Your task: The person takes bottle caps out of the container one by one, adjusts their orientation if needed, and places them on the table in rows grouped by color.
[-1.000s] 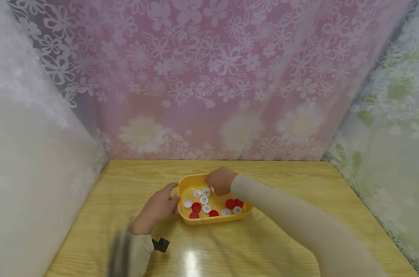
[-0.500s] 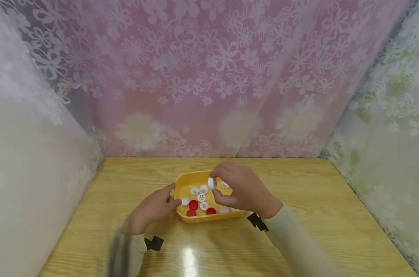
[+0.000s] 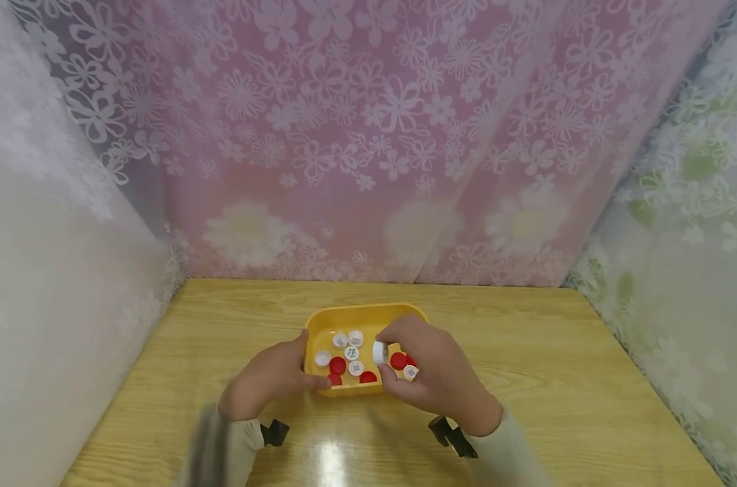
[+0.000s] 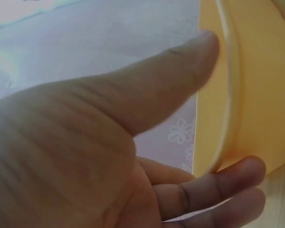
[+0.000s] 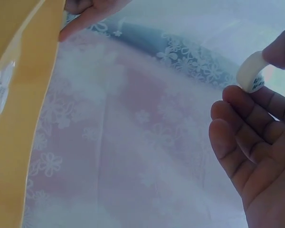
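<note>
A yellow plastic tray (image 3: 320, 318) sits on the table with several white bottle caps (image 3: 352, 353) and red bottle caps (image 3: 337, 366) in it. Some white ones bear small printed marks. At the tray's left end, my left hand (image 3: 271, 377) holds the rim, its thumb at the front corner and its fingers along the outer side. My right hand (image 3: 438, 365) pinches a white bottle cap (image 3: 379, 352) on edge between thumb and fingertips, above the tray's middle. Dark marks show on the held cap (image 5: 251, 72) in the right wrist view. That hand hides the tray's right end.
The wooden table (image 3: 557, 379) extends to both sides of the tray. A pink flowered curtain (image 3: 368, 169) hangs behind it, with pale cloths (image 3: 685, 270) at left and right. Each wrist wears a black strap mount (image 3: 275, 433).
My right hand came up out of the tray with the white cap, then moved slightly lower and toward me. My left thumb shifted along the rim to the front corner.
</note>
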`<state>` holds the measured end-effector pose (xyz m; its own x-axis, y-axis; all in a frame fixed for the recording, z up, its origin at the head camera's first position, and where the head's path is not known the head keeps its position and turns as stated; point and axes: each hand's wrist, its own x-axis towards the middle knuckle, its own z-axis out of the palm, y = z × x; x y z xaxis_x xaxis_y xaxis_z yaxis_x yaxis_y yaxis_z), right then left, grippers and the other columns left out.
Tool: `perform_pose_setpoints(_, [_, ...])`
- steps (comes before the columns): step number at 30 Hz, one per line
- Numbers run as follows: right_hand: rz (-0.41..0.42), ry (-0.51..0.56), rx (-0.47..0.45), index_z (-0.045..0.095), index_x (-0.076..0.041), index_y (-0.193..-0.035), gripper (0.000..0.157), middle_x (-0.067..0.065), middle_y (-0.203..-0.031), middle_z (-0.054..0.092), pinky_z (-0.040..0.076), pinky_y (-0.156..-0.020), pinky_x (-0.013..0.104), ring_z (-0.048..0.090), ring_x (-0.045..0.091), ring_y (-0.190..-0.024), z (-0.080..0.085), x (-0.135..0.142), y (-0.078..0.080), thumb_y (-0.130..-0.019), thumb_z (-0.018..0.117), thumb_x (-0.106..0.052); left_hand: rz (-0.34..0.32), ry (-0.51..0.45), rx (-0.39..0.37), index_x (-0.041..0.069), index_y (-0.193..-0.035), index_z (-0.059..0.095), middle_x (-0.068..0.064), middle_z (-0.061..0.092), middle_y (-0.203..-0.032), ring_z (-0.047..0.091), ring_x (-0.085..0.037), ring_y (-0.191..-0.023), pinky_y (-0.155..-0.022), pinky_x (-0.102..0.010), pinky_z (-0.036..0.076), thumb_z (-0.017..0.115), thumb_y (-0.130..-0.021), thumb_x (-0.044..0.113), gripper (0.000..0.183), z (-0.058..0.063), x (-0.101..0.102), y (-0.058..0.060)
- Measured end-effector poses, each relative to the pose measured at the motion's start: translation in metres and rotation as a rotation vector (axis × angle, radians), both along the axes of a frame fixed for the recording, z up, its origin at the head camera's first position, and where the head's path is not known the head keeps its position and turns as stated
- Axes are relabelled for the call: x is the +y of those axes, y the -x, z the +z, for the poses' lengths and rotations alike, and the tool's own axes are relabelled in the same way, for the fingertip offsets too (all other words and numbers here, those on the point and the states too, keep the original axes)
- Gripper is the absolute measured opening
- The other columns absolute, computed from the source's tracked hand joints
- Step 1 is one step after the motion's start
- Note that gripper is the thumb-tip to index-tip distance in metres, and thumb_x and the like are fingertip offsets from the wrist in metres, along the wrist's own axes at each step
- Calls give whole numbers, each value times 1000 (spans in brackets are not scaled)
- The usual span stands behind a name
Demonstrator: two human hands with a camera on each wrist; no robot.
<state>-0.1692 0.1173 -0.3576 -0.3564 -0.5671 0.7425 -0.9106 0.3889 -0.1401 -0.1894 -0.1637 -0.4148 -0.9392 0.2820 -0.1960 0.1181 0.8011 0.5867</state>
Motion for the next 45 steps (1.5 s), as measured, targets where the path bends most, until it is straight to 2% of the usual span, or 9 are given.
perform_pose_setpoints(7, [-41,-43,-28,66,-9,-110,22,-1,-103,67,50,-66,19,56,11,-81,4,-2,-15,-90,66,-18,13,14,-15,3,-156,39,-4,71,-118,66,-24,-105,-94,-50,52,92,-74,44,106,4,5,-5])
perform_pose_setpoints(12, [-111,-163,-96,61,-17,-97,22,-11,-86,56,41,-62,16,46,5,-74,2,-7,-23,-78,74,-17,30,25,-15,1,-160,34,-10,68,-131,65,-29,-115,-99,-52,51,92,-76,42,110,6,6,-7])
perform_pose_setpoints(15, [-182,-302,-192,56,-20,-85,20,-15,-72,44,33,-53,15,38,1,-62,0,-12,-31,-81,75,-25,40,27,-15,0,-161,30,-14,64,-140,63,-32,-122,-103,-54,49,91,-77,42,113,7,6,-7])
perform_pose_setpoints(18, [-247,-485,-347,56,-20,-83,24,-14,-66,40,31,-49,18,35,3,-56,-4,-20,-38,-86,75,-33,34,11,-8,1,-159,34,-12,65,-136,64,-30,-119,-102,-53,49,91,-78,41,107,7,8,-5])
perform_pose_setpoints(21, [-287,-654,-498,61,-20,-87,22,-13,-66,46,37,-50,22,41,6,-55,-16,-33,-41,-87,77,-35,17,10,13,3,-155,41,-10,68,-130,65,-28,-113,-100,-52,50,92,-77,39,100,6,7,-3])
perform_pose_setpoints(23, [-293,-738,-554,65,-20,-100,25,-14,-72,50,43,-57,22,45,7,-60,-28,-44,-40,-87,79,-37,8,5,20,5,-153,42,-9,69,-128,65,-27,-112,-99,-52,51,92,-77,38,97,5,7,-2])
perform_pose_setpoints(25, [-271,-773,-596,65,-20,-100,24,-14,-74,51,45,-59,22,47,7,-61,-41,-53,-40,-88,80,-35,5,-3,21,6,-153,42,-9,68,-129,65,-27,-113,-99,-52,50,92,-77,38,97,5,6,-2])
perform_pose_setpoints(31, [-207,-800,-563,63,-23,-87,18,-13,-77,48,40,-57,21,46,6,-64,-68,-67,-34,-91,78,-31,16,5,8,2,-159,35,-13,65,-137,62,-31,-122,-104,-53,49,93,-76,38,107,6,7,-6])
perform_pose_setpoints(45, [-136,-815,-494,70,-24,-97,9,-12,-80,50,39,-56,18,46,5,-66,-84,-76,-27,-93,77,-27,31,30,-9,3,-159,35,-12,64,-139,61,-32,-123,-105,-55,47,92,-76,42,108,11,8,-9])
